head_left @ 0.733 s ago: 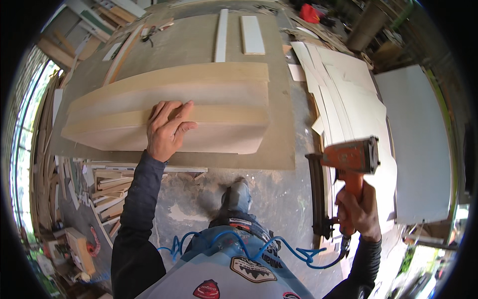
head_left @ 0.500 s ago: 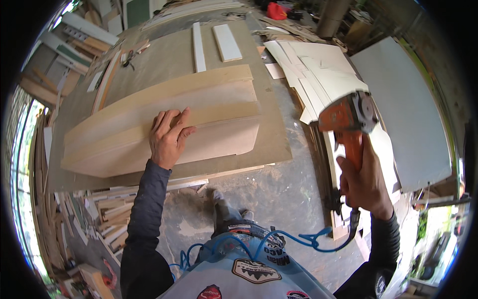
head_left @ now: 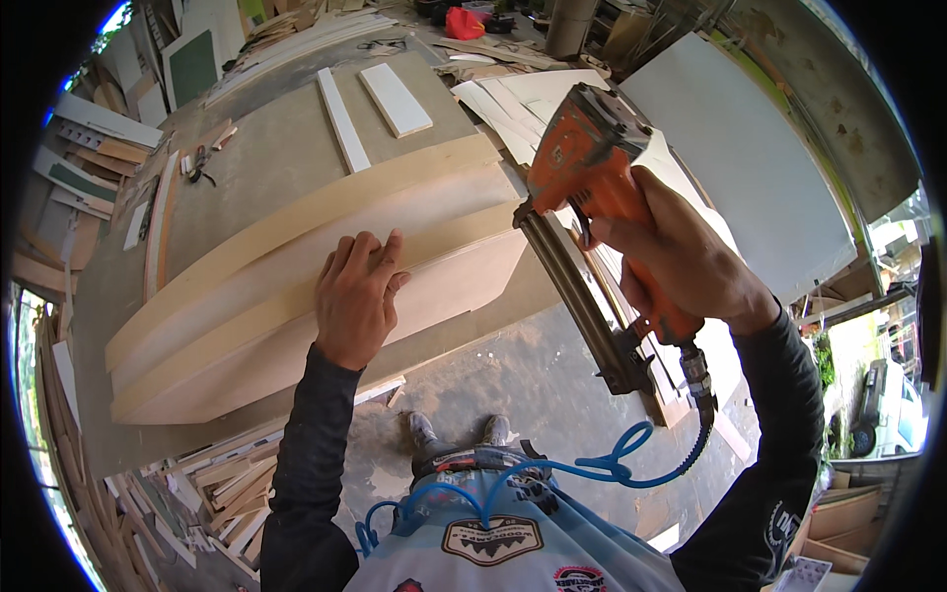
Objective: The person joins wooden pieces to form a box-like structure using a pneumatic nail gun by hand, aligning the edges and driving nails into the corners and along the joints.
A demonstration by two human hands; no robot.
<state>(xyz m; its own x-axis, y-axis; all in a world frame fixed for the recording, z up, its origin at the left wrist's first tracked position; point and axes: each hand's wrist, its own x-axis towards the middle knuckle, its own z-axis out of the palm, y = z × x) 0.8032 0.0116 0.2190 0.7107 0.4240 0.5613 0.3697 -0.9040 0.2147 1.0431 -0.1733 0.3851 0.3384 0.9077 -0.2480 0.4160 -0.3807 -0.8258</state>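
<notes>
My right hand (head_left: 691, 252) is wrapped round the grip of an orange air nail gun (head_left: 582, 148), one finger by its trigger. The gun's long, brass-coloured magazine slants down towards me, and its nose is close to the right end of a long, curved wooden piece (head_left: 454, 283). That piece has two pale raised edge strips with a trough between them. My left hand (head_left: 360, 301) rests on its nearer strip, fingers loosely bent and apart, gripping nothing. A blue coiled air hose (head_left: 552, 469) runs from the gun's base across my front.
The wooden piece lies on a large brown work board (head_left: 266, 128). Two white strips (head_left: 395, 99) lie beyond it, and pliers-like tools (head_left: 202, 166) at the far left. White sheets and a big grey panel (head_left: 740, 148) stand right; offcuts (head_left: 212, 493) are heaped lower left.
My right hand has brought the nail gun leftward and up, to the wooden piece's right end. The view has shifted; my left hand stays on the strip, somewhat further right along it.
</notes>
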